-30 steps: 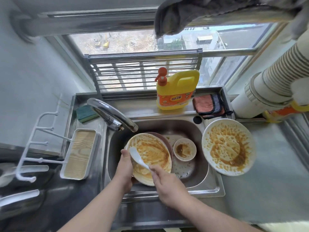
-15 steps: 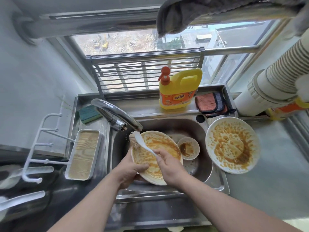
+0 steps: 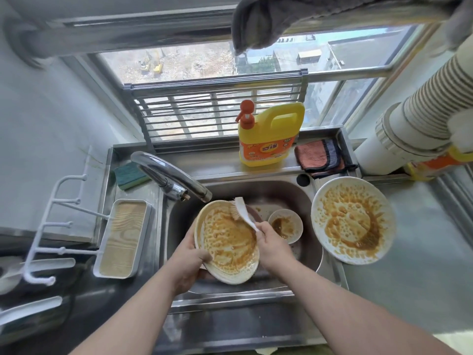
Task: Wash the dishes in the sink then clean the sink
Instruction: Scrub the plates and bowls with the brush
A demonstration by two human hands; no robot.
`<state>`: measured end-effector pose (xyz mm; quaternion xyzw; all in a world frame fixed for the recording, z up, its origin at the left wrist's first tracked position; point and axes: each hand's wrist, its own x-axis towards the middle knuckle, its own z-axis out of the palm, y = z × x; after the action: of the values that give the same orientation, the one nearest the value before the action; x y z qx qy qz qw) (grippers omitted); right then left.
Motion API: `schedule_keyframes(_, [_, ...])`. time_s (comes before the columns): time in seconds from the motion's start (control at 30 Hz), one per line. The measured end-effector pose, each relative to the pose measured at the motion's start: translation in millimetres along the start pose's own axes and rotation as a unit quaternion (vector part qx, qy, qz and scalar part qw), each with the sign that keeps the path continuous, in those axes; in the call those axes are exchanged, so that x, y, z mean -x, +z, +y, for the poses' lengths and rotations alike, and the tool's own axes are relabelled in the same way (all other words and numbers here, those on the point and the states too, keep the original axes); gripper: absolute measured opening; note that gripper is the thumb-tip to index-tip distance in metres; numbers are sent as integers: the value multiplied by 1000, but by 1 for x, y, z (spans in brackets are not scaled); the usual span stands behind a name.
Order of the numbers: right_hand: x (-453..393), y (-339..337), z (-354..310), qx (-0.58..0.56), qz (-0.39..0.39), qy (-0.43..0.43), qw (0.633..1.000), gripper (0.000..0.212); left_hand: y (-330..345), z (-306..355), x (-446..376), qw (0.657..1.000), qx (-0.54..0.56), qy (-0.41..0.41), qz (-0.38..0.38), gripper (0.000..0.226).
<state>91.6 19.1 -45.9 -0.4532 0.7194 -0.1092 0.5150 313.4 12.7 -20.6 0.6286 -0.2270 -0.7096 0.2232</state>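
Note:
Over the steel sink (image 3: 281,190) my left hand (image 3: 190,262) grips the left rim of a white plate (image 3: 227,242) smeared with orange-brown sauce, tilted toward me. My right hand (image 3: 272,245) holds a white dish brush (image 3: 242,210) by its handle, its bristles touching the plate's upper edge. A small sauce-stained bowl (image 3: 286,225) sits in the sink to the right of the plate. A second dirty plate (image 3: 352,220) lies on the counter right of the sink.
The faucet (image 3: 174,178) arches over the sink's left corner. A yellow detergent bottle (image 3: 268,134), a folded cloth (image 3: 320,157) and a green sponge (image 3: 129,175) sit on the back ledge. A white tray (image 3: 122,238) and hook rack (image 3: 58,226) stand to the left. A ribbed duct (image 3: 422,119) leans in at right.
The brush has moved from the plate's left side up to its top edge. My left hand has shifted to the plate's lower left rim and tipped the plate.

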Motion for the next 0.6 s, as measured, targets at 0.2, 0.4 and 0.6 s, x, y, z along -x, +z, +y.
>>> schedule_keyframes(0.2, [46,13,44,121,-49,-27,991,26,2,12,-2,996,48,31,64,86])
schedule_keyframes(0.4, [46,-10,48,151,-35,-19,988,29,-2,13,-5,992,86,20,89,83])
schedule_keyframes(0.6, [19,0,9,88,-7,-81,993,31,7,10,-3,991,104,-4,87,52])
